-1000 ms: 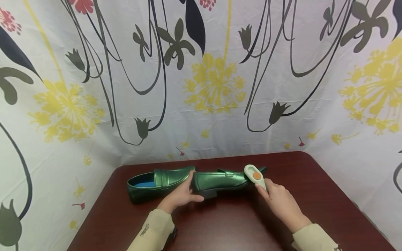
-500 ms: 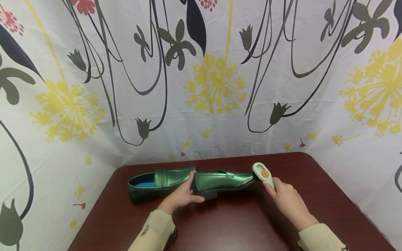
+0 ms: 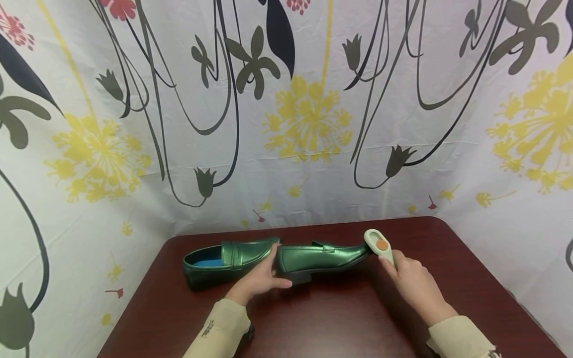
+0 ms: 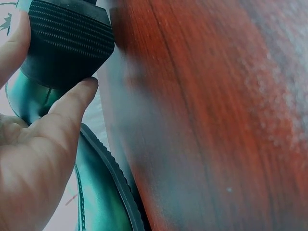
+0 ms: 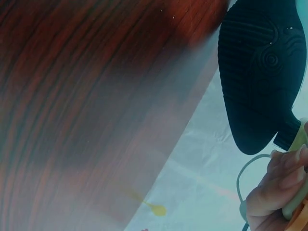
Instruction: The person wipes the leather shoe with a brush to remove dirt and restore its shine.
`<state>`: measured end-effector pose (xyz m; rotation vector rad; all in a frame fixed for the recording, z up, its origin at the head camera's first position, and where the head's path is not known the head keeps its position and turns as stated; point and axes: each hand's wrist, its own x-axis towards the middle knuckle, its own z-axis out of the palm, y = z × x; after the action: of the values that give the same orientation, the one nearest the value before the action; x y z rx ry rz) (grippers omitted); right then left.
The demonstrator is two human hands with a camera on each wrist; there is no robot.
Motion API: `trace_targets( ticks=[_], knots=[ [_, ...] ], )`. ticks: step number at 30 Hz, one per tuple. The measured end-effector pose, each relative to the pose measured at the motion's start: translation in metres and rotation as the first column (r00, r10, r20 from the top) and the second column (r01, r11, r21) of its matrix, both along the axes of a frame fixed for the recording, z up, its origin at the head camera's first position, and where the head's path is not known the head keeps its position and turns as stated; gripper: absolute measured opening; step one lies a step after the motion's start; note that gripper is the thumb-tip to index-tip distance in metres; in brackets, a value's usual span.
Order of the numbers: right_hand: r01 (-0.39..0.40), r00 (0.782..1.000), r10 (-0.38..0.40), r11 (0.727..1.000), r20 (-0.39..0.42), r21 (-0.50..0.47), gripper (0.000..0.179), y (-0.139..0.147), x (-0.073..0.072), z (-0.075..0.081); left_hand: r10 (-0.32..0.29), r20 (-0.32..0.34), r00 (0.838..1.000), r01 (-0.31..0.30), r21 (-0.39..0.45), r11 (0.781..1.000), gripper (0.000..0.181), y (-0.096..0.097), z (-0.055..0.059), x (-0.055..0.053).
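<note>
A metallic green loafer (image 3: 322, 258) is held off the table, its toe pointing right. Around its heel, my left hand (image 3: 259, 278) grips with thumb and fingers; in the left wrist view the thumb presses by the ridged black heel block (image 4: 72, 43). My right hand (image 3: 416, 286) holds a pale green handheld tool (image 3: 376, 242) with an oval head and an orange button, at the loafer's toe tip. Its underside is mostly hidden; a black part (image 5: 287, 134) shows beside the dark patterned sole (image 5: 262, 72) in the right wrist view. The second green loafer (image 3: 208, 271) stands behind my left hand, its blue insole visible.
The dark red wooden table (image 3: 331, 318) has rounded far corners. White cloth (image 3: 309, 199) with printed flowers hangs behind it and on both sides. The second loafer stands near the table's far left edge.
My right hand has moved the pale green tool rightward along the loafer, from its front upper to the toe tip. The left hand and both loafers stay almost where they were.
</note>
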<state>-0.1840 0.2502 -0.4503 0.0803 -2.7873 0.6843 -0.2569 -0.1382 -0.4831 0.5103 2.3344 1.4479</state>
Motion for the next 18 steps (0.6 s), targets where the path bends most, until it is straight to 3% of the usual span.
trace_targets(
  ticks=[18],
  knots=[
    [0.011,1.000,-0.011,1.000,0.027,0.009,0.054,0.012,-0.012,0.001,0.004,0.007,1.000,-0.004,0.010,1.000,0.121,-0.001,-0.002,-0.002]
  ],
)
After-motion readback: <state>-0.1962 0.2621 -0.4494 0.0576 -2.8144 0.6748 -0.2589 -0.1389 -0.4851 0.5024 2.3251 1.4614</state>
